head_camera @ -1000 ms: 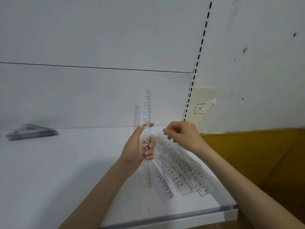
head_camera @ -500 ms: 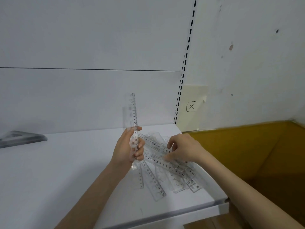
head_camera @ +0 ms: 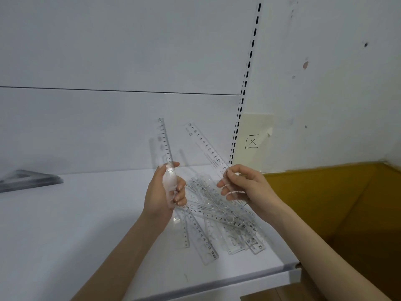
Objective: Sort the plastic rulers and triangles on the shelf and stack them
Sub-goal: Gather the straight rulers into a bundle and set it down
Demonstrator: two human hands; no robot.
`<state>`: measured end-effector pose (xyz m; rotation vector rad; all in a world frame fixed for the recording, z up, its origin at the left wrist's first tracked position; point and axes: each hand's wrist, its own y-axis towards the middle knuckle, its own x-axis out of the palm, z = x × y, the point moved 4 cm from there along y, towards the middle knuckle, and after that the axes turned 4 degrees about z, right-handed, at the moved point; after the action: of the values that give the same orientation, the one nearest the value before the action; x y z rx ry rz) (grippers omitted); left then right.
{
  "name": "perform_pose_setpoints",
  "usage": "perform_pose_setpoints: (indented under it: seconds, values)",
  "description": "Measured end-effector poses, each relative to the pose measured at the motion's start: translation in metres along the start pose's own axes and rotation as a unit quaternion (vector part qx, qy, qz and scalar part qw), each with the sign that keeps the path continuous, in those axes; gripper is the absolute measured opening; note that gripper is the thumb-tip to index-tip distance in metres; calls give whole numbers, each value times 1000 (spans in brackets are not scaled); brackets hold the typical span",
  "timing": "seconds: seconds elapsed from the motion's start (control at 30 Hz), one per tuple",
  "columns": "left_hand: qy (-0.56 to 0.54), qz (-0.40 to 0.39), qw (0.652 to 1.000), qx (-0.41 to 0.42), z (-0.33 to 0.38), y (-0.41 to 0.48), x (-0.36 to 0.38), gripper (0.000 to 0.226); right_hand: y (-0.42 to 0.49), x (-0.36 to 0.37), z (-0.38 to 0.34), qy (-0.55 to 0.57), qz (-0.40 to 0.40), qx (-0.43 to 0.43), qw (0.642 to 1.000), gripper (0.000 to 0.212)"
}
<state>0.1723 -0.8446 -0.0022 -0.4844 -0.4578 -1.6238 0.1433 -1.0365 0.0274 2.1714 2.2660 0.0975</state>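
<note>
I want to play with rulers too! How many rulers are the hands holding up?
2: an upright ruler in the left hand, and a slanted ruler in the right hand. More clear ones may hide behind the upright one.

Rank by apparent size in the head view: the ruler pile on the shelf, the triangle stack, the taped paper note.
1. ruler pile
2. paper note
3. triangle stack, cut off by the frame's left edge, so unsure

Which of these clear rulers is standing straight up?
The ruler gripped in the left hand: it points nearly vertical. The right hand holds a slanted ruler leaning up to the left, and the others lie flat in a pile on the shelf.
</note>
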Motion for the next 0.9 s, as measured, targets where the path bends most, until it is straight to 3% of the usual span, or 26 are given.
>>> perform_pose_setpoints:
  seconds: [0.27, 0.43, 0.67, 0.9]
  values:
    - [25, -18, 1000, 0, -1, -1, 2, 24, -3, 9, -3, 95, -6, 6, 995, 12]
    - [44, -23, 999, -5, -3, -2, 4, 26, 0, 17, 2, 126, -23, 49, 991, 35]
    - [41, -32, 998, -23, -5, -4, 5, 33, 5, 27, 4, 174, -37, 61, 982, 18]
    - [43, -59, 997, -41, -7, -5, 8, 36, 7, 31, -1, 106, -8, 67, 992, 12]
